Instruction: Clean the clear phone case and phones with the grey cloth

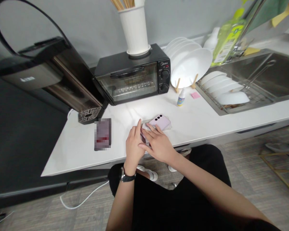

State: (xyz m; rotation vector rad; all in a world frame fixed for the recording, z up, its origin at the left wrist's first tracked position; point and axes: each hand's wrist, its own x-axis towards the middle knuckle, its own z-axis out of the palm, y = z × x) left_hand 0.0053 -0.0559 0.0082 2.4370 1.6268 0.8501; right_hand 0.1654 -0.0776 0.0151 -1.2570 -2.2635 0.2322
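My left hand (134,143), with a black-strapped watch (127,175) on its wrist, is at the counter's front edge with its fingers stretched forward. From the right, my right hand (159,145) lies partly over it, fingers extended and spread, its thumb crossing my left hand. Between and under the hands is a small object (143,138), mostly covered; I cannot make out its kind. Just beyond my right fingertips a lilac phone (162,121) lies back up, its three dark camera lenses showing. A clear, pale-edged piece (169,126) sticks out beneath it.
On the white counter (69,149), a blurred-out dark rectangular item (103,134) lies left. Behind stand a drink dispenser (69,86), toaster oven (132,77), racked plates (191,65) and small bottle (181,98). A pink slip (195,95) lies near the sink (272,73) with its bowls (227,88).
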